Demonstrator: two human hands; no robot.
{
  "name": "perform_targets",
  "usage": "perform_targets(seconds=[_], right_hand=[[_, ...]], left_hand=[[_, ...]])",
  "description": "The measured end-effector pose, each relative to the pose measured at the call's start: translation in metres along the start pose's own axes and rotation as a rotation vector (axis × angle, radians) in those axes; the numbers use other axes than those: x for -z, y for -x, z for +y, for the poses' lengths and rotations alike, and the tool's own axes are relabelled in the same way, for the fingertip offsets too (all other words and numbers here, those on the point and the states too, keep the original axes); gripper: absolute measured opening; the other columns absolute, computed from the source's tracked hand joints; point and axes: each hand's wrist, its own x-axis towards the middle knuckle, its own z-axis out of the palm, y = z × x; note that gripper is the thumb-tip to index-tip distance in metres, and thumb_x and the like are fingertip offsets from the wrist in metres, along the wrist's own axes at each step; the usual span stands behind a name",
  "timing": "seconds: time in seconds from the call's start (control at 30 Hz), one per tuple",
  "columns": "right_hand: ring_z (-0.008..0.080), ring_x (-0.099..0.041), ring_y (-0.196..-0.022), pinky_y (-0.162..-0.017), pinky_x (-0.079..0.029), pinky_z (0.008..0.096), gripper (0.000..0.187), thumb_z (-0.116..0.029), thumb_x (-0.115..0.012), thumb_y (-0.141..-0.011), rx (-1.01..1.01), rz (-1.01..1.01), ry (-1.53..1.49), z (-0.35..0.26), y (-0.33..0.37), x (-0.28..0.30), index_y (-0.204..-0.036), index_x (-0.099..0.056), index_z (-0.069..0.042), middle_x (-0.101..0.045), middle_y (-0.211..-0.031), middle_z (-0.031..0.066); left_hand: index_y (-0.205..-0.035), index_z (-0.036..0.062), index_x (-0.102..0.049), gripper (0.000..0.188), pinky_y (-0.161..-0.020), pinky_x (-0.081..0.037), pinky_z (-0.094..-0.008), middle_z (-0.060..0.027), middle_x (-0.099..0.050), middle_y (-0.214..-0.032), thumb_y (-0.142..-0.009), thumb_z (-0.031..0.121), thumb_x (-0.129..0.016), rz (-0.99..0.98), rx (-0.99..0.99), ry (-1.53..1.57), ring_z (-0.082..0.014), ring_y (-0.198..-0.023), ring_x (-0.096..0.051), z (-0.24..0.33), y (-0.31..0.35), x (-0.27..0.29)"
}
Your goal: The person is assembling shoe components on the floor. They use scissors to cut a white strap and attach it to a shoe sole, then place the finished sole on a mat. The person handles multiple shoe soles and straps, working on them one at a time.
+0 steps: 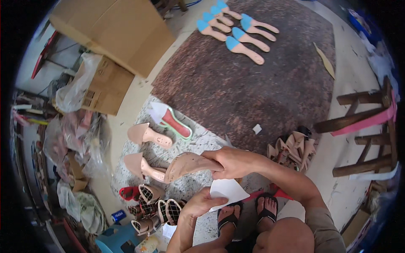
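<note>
The right hand (236, 162) is closed around one end of a beige shoe piece (187, 165), whose wide, curved end points left above a speckled mat (126, 181). The left hand (198, 202) grips a white card (230, 193) with the thumb on top, just below the right hand. Left of the shoe piece, a beige shoe (145, 167) lies on the mat, its near end partly hidden; whether the two touch, I cannot tell. Above it are another beige shoe (154, 137) and a red and green sole (179, 124). Checked-lined shoes (151, 194) cluster at the lower left. Farther off, pink soles with blue toes (249, 50) lie on a brown carpet (219, 84), and beige scraps (293, 149) are heaped near the right forearm.
</note>
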Motion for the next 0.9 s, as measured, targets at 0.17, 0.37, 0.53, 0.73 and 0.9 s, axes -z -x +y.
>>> perform_targets(seconds=[0.17, 0.37, 0.53, 0.73, 0.9], right_hand=[[0.0318, -0.066, -0.079, -0.070, -0.048, 0.0426, 0.034, -0.015, -0.063, -0.079, 0.057, 0.092, -0.125, 0.002, 0.039, 0.006, -0.109, -0.057, 0.002, -0.065, -0.083, 0.0193], [0.0212, -0.066, -0.077, -0.072, -0.050, 0.0378, 0.031, -0.018, -0.063, -0.086, -0.006, 0.111, -0.104, 0.001, 0.053, 0.002, -0.110, -0.057, 0.000, -0.066, -0.081, 0.0125], [0.0109, -0.059, -0.077, -0.070, -0.048, 0.0277, 0.030, -0.020, -0.059, -0.094, -0.124, 0.590, -0.206, -0.005, 0.074, 0.029, -0.118, -0.056, -0.001, -0.065, -0.091, 0.0046], [0.0112, -0.056, -0.089, -0.077, -0.047, 0.0280, 0.031, -0.013, -0.056, -0.096, -0.054, 0.928, -1.006, 0.006, 0.129, -0.009, -0.125, -0.053, -0.001, -0.060, -0.100, 0.0038], [0.0085, -0.057, -0.101, -0.087, -0.047, 0.0256, 0.033, -0.017, -0.050, -0.101, -0.047, 0.751, -0.830, -0.008, 0.149, -0.063, -0.129, -0.054, 0.000, -0.062, -0.115, 0.0028]], left_hand=[[-0.117, -0.0018, -0.064, 0.034, -0.088, -0.052, -0.0307, -0.0082, -0.069, -0.108, -0.083, -0.004, -0.069, -0.058, 0.007, -0.074, -0.0164, -0.098, -0.065, 0.002, -0.010, -0.020], [-0.118, -0.0024, -0.064, 0.037, -0.089, -0.050, -0.0303, -0.0082, -0.069, -0.109, -0.082, -0.001, -0.072, -0.174, -0.003, 0.062, -0.0149, -0.100, -0.064, 0.007, -0.011, -0.031], [-0.134, -0.0018, -0.049, 0.050, -0.101, -0.047, -0.0447, -0.0168, -0.059, -0.127, -0.086, -0.003, -0.063, -0.198, -0.063, 0.249, -0.0277, -0.118, -0.058, 0.003, -0.002, -0.037], [-0.147, 0.0047, -0.032, 0.066, -0.115, -0.027, -0.0599, -0.0201, -0.041, -0.148, -0.096, 0.040, -0.054, -0.272, -0.361, 0.842, -0.0380, -0.138, -0.038, -0.001, -0.022, -0.036], [-0.145, 0.0047, -0.038, 0.069, -0.113, -0.033, -0.0535, -0.0178, -0.046, -0.145, -0.099, 0.057, -0.035, -0.054, -0.350, 0.823, -0.0364, -0.135, -0.043, 0.008, -0.036, -0.043]])
